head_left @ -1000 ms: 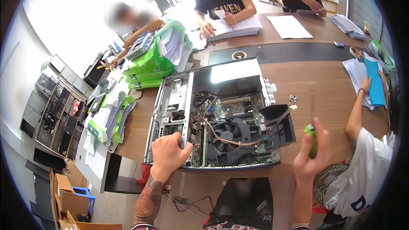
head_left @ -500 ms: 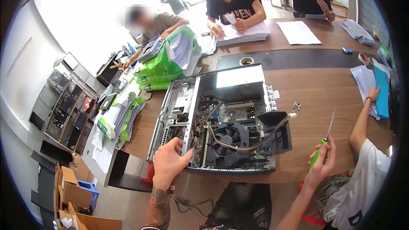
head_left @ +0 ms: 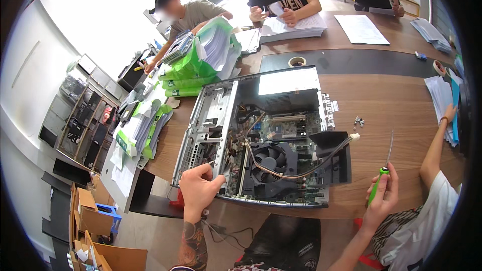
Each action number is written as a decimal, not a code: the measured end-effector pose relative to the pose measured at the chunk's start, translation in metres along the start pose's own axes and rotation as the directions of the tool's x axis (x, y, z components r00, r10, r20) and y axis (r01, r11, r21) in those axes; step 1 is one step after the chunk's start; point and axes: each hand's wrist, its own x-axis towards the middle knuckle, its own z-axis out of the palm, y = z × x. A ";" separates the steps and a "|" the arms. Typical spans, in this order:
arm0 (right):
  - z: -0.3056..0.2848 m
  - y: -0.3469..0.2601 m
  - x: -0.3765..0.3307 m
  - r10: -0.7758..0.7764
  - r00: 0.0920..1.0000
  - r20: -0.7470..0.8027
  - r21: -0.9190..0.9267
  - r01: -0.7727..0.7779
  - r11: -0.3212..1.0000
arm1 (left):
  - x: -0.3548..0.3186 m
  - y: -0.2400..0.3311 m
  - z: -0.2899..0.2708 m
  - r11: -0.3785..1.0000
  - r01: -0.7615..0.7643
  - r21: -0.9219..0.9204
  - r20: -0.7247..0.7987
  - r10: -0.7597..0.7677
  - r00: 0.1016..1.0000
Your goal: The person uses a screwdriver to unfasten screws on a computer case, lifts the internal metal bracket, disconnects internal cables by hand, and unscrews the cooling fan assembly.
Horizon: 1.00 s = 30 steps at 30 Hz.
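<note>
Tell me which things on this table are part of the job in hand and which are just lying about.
In hand:
- open computer case, left hand on its near edge
- screwdriver in right hand
- loose screws

Lying about:
- tape roll
- paper stacks
- green bags

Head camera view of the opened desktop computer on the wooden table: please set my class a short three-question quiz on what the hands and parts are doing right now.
1. True or false: the right hand holds a green-handled screwdriver with its metal shaft pointing up, away from the open grey metal computer case.
2. Where does the left hand rest? A) on the roll of tape B) on the near left edge of the case C) on the stack of papers
3. Fill in: the small loose silver screws lie on the brown wooden table, to the ___ of the case.

Key: 1 true; 2 B; 3 right
</note>
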 end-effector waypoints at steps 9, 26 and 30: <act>0.000 0.000 0.001 0.006 0.999 0.041 -0.006 -0.005 1.000 | 0.017 0.004 0.004 0.963 -0.071 0.262 0.116 0.042 0.992; -0.002 0.001 0.002 -0.005 1.000 -0.024 0.029 0.006 1.000 | 0.013 0.016 -0.004 0.948 -0.140 0.285 0.318 0.044 0.947; -0.001 0.002 0.003 0.000 1.000 -0.007 0.037 0.000 0.999 | -0.004 0.041 0.016 0.930 -0.118 0.347 0.120 0.081 0.989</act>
